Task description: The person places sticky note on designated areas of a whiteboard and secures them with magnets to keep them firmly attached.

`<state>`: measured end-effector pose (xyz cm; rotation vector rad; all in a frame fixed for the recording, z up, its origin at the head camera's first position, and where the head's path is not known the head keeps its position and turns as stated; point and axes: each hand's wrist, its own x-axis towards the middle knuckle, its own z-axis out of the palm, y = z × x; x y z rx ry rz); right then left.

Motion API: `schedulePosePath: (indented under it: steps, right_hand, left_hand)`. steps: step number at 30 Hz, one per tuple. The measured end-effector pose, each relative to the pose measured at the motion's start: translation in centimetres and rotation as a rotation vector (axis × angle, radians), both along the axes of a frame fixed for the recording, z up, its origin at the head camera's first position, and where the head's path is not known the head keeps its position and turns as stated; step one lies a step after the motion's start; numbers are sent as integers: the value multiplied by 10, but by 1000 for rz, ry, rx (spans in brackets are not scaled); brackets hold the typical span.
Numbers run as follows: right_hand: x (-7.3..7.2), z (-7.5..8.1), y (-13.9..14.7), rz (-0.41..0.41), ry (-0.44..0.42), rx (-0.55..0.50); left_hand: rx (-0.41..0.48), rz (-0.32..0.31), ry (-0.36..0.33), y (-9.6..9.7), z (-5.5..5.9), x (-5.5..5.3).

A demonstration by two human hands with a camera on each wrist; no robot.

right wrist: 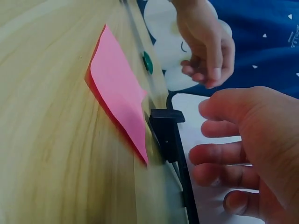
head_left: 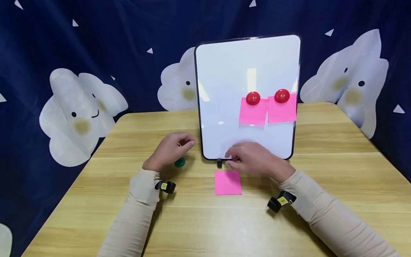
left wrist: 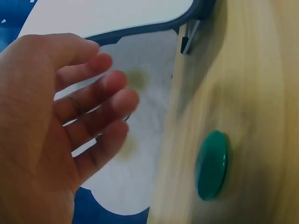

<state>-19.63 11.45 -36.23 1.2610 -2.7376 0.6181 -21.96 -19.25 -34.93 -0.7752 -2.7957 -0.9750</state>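
My left hand point(head_left: 171, 150), fingers loosely bent and holding nothing, hovers above the table by a green round magnet point(left wrist: 212, 165). In front of the lower part of a whiteboard point(head_left: 224, 75) is my right hand point(head_left: 253, 159), its relaxed fingers also holding nothing. A pink sticky note point(head_left: 228, 182) lies on the table just below the board's bottom edge, left of the right hand; in the right wrist view its edges curl up. Two more pink notes hang on the board, each under a red round magnet point(head_left: 253, 98).
The whiteboard leans upright at the back of the wooden table point(head_left: 205, 221). A small black clip-like foot point(head_left: 219, 163) juts from its bottom edge. Behind the table hangs a dark blue curtain point(head_left: 135, 32) with white clouds.
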Motion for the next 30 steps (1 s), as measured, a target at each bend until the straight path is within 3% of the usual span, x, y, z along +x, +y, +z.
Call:
schedulePosePath:
  steps: [5,12,18,30]
  right_hand:
    - [1,0,-1,3,-18,36]
    - [3,1,-3,26,-17,46]
    - [4,1,-5,22,-41,71]
    - [7,2,-3,29,-131,179]
  left_hand:
    - [-34,14,-85,-9,-1,-2]
    - [-100,22,-139,-20,-3,-6]
    - [-87,14,-200,-28,-6,-7]
    - [-34,-17,-387,-41,-8,-4]
